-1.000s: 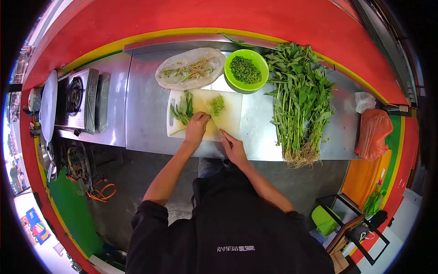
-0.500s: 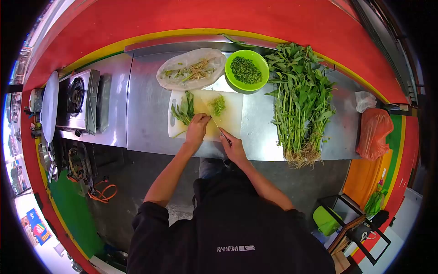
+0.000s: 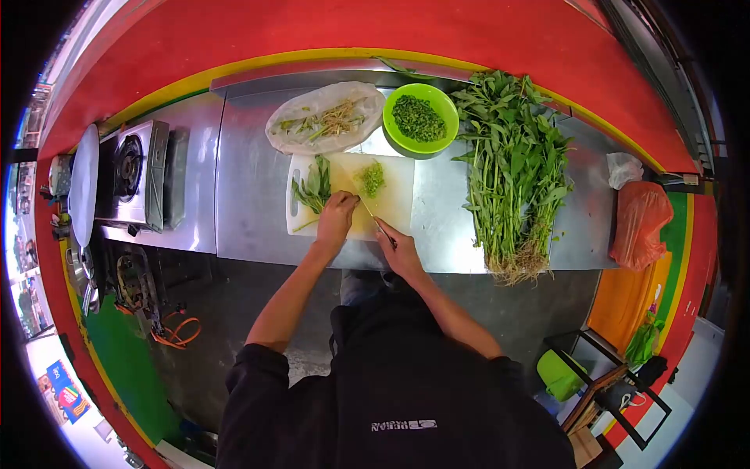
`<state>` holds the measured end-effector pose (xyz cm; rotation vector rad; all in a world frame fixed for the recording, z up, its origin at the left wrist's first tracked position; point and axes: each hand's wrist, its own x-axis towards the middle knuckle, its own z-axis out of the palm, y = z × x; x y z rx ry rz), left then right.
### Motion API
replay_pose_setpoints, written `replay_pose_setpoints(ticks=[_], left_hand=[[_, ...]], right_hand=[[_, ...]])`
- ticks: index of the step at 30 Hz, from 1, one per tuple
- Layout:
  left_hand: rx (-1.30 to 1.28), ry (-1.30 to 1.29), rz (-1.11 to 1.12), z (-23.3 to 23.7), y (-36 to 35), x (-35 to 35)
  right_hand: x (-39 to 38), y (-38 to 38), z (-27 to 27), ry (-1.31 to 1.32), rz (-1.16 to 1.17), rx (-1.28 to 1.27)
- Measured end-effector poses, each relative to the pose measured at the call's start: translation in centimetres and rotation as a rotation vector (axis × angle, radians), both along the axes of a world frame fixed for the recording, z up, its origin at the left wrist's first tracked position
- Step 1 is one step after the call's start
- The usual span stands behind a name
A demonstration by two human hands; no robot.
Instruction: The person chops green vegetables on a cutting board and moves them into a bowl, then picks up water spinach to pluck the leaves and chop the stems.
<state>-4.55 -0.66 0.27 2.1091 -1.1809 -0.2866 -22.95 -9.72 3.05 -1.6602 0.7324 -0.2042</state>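
My right hand [image 3: 400,248] is wrapped round the handle of a knife [image 3: 371,213], whose blade points up and left over the white cutting board [image 3: 398,211]. Close to the blade tip, my left hand [image 3: 337,216] is closed with its fingers pressed together on leafy greens [image 3: 315,186]; the gripped part is mostly hidden under the fingers. Leaves stick out to the left of that hand. Beyond the blade lies a small heap of chopped light-green pieces [image 3: 372,180] on the board.
Behind the board are a plastic bag [image 3: 285,141] with root trimmings and a green bowl [image 3: 398,142] of chopped dark greens. A large rooted bunch of greens [image 3: 516,172] lies right. A gas stove [image 3: 148,176] stands left; a red plastic bag [image 3: 642,223] sits far right.
The whole view has shifted slightly. Both hands and the knife stay in nearly the same place over the board.
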Motion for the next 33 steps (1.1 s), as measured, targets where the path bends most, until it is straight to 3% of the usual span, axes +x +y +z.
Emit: replay_pose_setpoints(ticks=[3, 5, 6, 8, 12, 14, 27, 31, 33], left_hand=[[-0.045, 0.014, 0.016, 0.2, -0.1, -0.1], [-0.032, 0.02, 0.019, 0.7, -0.2, -0.1], [-0.019, 0.025, 0.02, 0.8, -0.2, -0.2], [-0.019, 0.018, 0.005, 0.8, 0.0, -0.1], [0.0, -0.018, -0.014, 1.1, 0.3, -0.1], [-0.007, -0.012, -0.014, 0.7, 0.3, 0.1], [-0.022, -0.046, -0.025, 0.5, 0.1, 0.2], [-0.01, -0.008, -0.01, 0.6, 0.0, 0.2], [-0.022, -0.01, 0.007, 0.6, -0.1, 0.2]], right_hand=[[-0.7, 0.2, -1.2, -0.046, -0.008, -0.039], [-0.6, 0.4, -2.5, -0.176, -0.04, -0.253], [-0.4, 0.2, -1.8, -0.175, -0.042, -0.252], [0.0, -0.5, 0.8, 0.122, 0.037, 0.017], [0.8, -0.5, 0.7, 0.087, 0.022, -0.009], [0.8, -0.3, 0.4, -0.052, -0.015, -0.038], [1.5, -0.5, 0.1, 0.076, 0.006, 0.032], [1.1, -0.2, -0.1, -0.028, -0.026, 0.018], [0.6, -0.1, -0.8, -0.142, -0.026, -0.185]])
